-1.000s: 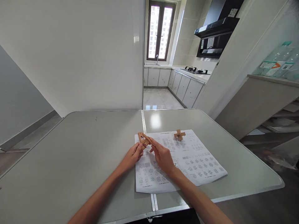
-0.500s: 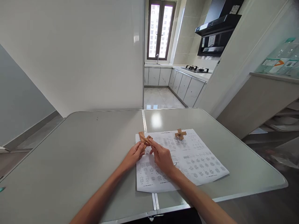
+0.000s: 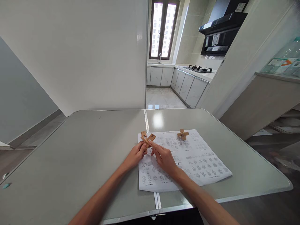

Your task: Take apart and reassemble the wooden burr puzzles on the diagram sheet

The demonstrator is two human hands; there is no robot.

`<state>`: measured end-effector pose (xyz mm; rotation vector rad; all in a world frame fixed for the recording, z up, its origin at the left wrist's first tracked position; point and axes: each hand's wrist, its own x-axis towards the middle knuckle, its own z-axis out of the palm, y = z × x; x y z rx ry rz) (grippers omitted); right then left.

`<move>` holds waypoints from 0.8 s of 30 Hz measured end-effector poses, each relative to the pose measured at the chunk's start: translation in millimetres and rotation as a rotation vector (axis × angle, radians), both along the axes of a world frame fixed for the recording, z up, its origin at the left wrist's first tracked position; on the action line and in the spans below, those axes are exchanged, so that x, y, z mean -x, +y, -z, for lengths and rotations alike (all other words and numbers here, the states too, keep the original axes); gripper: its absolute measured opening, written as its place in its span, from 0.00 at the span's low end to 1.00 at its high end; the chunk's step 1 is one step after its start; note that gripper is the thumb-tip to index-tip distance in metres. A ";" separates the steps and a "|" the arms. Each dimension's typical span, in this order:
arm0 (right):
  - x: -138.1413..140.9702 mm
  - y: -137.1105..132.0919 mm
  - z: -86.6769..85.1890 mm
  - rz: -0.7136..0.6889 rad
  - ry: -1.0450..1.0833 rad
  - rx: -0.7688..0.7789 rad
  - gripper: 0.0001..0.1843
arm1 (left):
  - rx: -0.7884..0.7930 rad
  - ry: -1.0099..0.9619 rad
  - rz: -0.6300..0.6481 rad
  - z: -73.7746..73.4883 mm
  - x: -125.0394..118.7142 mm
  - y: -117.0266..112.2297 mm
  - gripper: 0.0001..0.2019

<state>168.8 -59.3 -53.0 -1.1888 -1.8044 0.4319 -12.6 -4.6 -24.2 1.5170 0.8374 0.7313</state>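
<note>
Small flat wooden puzzle pieces [image 3: 152, 137] meet in a crossed shape between my hands, one showing a dark mark. My left hand [image 3: 137, 151] is closed around their lower left side. From the right, my right hand [image 3: 162, 155] pinches a thin wooden strip [image 3: 145, 141] that lies across the others. Just beyond the fingers another notched wooden piece [image 3: 143, 133] shows; I cannot tell whether it is joined to the rest. Beneath both hands lies a paper sheet [image 3: 197, 173] printed with diagrams. My fingers hide part of the pieces.
A cross-shaped wooden assembly [image 3: 182, 134] stands near the sheet's far edge. The pale folding table [image 3: 112, 131] has a metal seam [image 3: 157, 200] down its middle. A small teal object [image 3: 6, 185] lies at the left edge. Water bottles [image 3: 284, 61] stand on a ledge at right.
The held wooden pieces have turned slightly, so the marked face shows more and the far notched piece looks more separate. Both hands keep their grip. The view has shifted a little.
</note>
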 end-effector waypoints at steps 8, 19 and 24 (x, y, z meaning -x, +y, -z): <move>1.0 0.6 -4.0 -0.045 0.040 0.011 0.26 | 0.012 0.005 -0.027 -2.0 -1.8 -2.5 0.28; 3.8 2.1 -3.8 -0.048 -0.217 -0.018 0.32 | 0.036 -0.217 -0.391 -8.1 6.2 7.4 0.24; 5.1 3.2 -0.8 -0.067 -0.381 0.059 0.37 | 0.026 -0.198 -0.394 -4.0 4.0 7.3 0.24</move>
